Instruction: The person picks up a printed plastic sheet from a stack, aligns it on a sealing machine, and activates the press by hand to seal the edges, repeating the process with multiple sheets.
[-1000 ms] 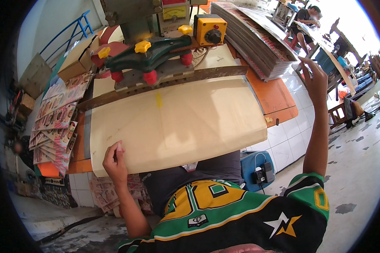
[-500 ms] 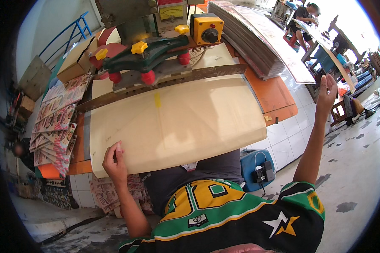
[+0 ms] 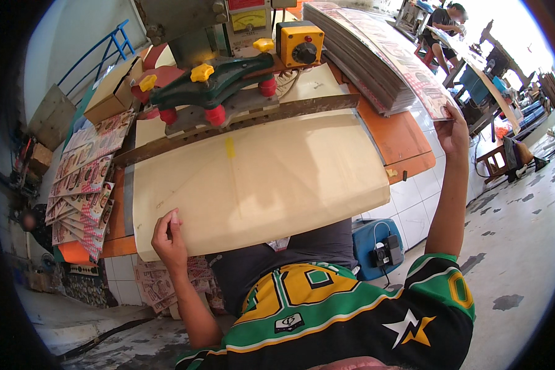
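A wide cream sheet (image 3: 271, 185) covers the work surface in front of me, its near edge bending down over my lap. On its near left corner rests my left hand (image 3: 170, 239), loosely curled with a gap between thumb and fingers and nothing in them. Far to the right, my right hand (image 3: 453, 131) pinches the near corner of a printed sheet (image 3: 435, 103), which lies on top of a tall stack. Across the back of the cream sheet runs a long metal bar (image 3: 240, 129), under a dark green press head (image 3: 213, 86) with red feet and yellow knobs.
Folded printed pieces (image 3: 83, 185) lie in an overlapping pile at the left, near an open cardboard box (image 3: 112, 89). A yellow control box (image 3: 300, 44) stands behind the press. A blue stool (image 3: 378, 250) sits below the orange table (image 3: 407, 148). Another person (image 3: 447, 31) works far right.
My right hand has moved left and down onto the stack and taken hold of the top printed sheet's corner. The left hand stays on the cream sheet.
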